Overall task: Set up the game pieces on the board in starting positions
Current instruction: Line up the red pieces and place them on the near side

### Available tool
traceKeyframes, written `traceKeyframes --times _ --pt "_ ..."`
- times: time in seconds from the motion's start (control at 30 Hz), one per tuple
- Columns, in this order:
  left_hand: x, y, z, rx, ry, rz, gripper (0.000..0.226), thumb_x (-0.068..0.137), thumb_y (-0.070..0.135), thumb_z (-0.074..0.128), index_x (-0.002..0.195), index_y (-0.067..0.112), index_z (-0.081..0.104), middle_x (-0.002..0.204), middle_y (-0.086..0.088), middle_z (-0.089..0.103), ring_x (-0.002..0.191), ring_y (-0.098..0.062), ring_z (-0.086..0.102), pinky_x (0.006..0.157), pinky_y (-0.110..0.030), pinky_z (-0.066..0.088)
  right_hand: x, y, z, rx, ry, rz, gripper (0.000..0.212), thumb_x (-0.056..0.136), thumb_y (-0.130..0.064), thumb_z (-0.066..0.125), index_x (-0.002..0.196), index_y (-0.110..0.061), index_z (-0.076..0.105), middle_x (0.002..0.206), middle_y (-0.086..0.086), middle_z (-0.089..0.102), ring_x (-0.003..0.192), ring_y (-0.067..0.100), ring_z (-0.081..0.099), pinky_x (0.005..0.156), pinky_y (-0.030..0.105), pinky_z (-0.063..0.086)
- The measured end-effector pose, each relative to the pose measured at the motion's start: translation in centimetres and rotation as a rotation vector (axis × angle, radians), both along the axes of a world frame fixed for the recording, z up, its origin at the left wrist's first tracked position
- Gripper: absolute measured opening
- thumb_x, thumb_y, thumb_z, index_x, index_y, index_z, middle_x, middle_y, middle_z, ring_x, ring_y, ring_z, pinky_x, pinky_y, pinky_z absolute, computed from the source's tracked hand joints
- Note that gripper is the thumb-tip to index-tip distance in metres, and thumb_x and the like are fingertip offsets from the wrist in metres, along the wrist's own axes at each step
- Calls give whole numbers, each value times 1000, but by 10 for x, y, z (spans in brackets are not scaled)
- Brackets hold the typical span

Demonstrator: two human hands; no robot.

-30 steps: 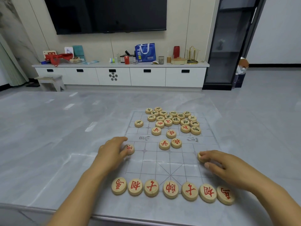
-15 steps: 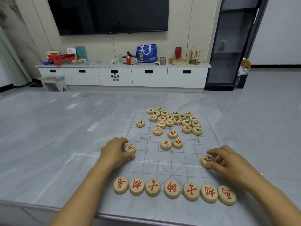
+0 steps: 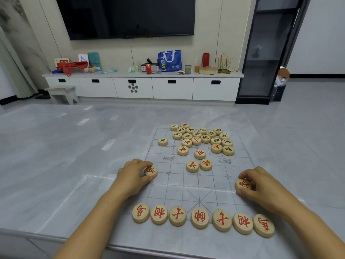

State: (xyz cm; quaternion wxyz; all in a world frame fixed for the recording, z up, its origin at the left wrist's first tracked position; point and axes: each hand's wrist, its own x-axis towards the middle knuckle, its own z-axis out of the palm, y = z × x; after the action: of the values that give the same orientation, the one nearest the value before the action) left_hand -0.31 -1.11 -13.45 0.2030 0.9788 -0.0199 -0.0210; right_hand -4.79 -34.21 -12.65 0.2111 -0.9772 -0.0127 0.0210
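Two curled grips: left hand (image 3: pixel 132 176) pinches the left red piece (image 3: pixel 151 171), right hand (image 3: pixel 261 186) the right red piece (image 3: pixel 242 184).

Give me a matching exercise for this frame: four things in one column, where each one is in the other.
1 left hand
2 right hand
3 row of seven red pieces
4 loose heap of pieces

A far end of the board
B board's near edge
C grips the right-edge piece
D grips the left-edge piece

Pairs: 1-D, 2-C, 3-B, 4-A
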Motion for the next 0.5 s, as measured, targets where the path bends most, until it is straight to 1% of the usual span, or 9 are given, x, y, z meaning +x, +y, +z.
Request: traceKeyframes --times 0.07,0.13,0.2,0.27,0.33,0.37,0.4,0.47,0.5 --pt "-2 -2 2 -43 14 -31 52 87 33 59 136 30 40 142 4 40 130 -19 36 109 -36 30 0 -1 1 3 1 -5 39 83 -40 62 118 -27 50 106 -10 41 97 9 48 85 22 45" --pt "-2 -7 5 -177 -24 -43 47 90 30 56 134 28 43 143 4 40 130 -17 38 109 -36 32 1 -1 1 6 -7 -2 39 84 -39 61 119 -27 50 106 -10 41 97 9 47 85 21 44" --pt "0 -19 12 -276 -92 -60 39 94 26 49 132 25 46 143 4 40 129 -16 40 103 -29 36 0 -1 2 -1 -19 9 39 84 -39 60 120 -27 50 107 -10 41 98 8 46 84 20 43" --pt "10 -33 17 -233 -130 -103 36 97 24 42 133 24 45 144 5 40 131 -14 38 102 -25 34 0 0 2 -5 -27 22 39 85 -39 59 121 -27 49 107 -11 40 98 7 45 85 19 43" --pt "29 -48 23 -147 -88 -205 37 99 21 37 135 24 43 146 6 38 134 -14 35 109 -28 27 0 0 2 -2 -33 36 39 86 -39 58 122 -28 48 107 -12 39 98 6 44 86 19 42" --pt "41 -56 27 -120 -64 -249 37 98 21 36 134 25 44 146 5 39 134 -15 35 111 -31 28 0 0 2 -2 -36 44 40 86 -39 58 123 -28 48 106 -12 39 98 5 43 87 18 42" --pt "55 -62 28 -108 -28 -276 38 96 27 35 133 28 44 145 3 40 133 -17 37 111 -34 30 0 0 1 -2 -38 52 41 86 -39 57 124 -28 47 107 -13 39 99 4 43 88 18 43" --pt "77 -77 32 -80 31 -307 51 83 48 26 129 37 45 143 2 44 129 -22 40 109 -39 33 -1 -1 1 3 -36 68 42 87 -39 56 126 -29 46 108 -14 38 101 4 44 90 19 43" --pt "86 -84 31 -6 36 -339 52 82 51 25 129 37 45 142 2 44 128 -23 41 107 -41 34 -2 -1 2 5 -33 75 42 87 -39 56 127 -29 46 108 -15 38 103 4 43 91 19 43"
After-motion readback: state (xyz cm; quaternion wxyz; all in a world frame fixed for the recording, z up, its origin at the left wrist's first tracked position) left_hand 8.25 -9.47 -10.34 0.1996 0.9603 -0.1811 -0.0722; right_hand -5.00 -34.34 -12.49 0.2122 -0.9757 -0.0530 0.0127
